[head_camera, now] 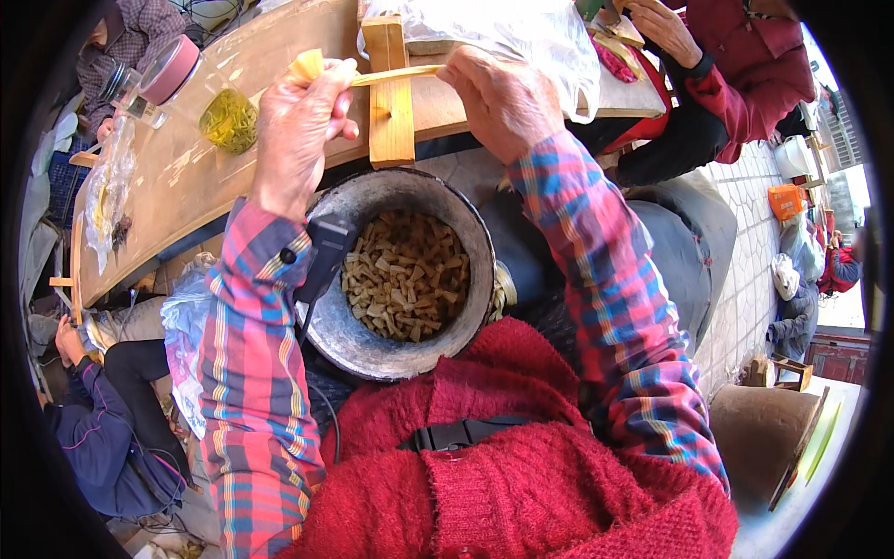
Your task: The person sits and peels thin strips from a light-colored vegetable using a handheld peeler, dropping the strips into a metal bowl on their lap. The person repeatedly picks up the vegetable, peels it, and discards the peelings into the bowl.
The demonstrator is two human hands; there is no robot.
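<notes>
A pale yellow strip of plant material (pixel 398 74) stretches between my two hands, above a wooden block (pixel 391 119) at the table's edge. My left hand (pixel 300 129) is closed on the strip's folded, fanned end. Fingertips of my right hand (pixel 504 98) pinch the other end. Below the hands stands a round, worn metal pot (pixel 482 279), partly filled with short, pale cut pieces (pixel 408 279). A clear plastic bag (pixel 503 35) lies on the table behind my right hand.
The curved wooden table (pixel 174 189) holds a jar of yellow-green leaves (pixel 229 122) with a pink lid (pixel 169 70), a glass jar (pixel 133 98) and a plastic bag (pixel 108 189). People sit at the upper right, upper left and lower left. A dark box-like device (pixel 327 255) with a cable is by my left sleeve.
</notes>
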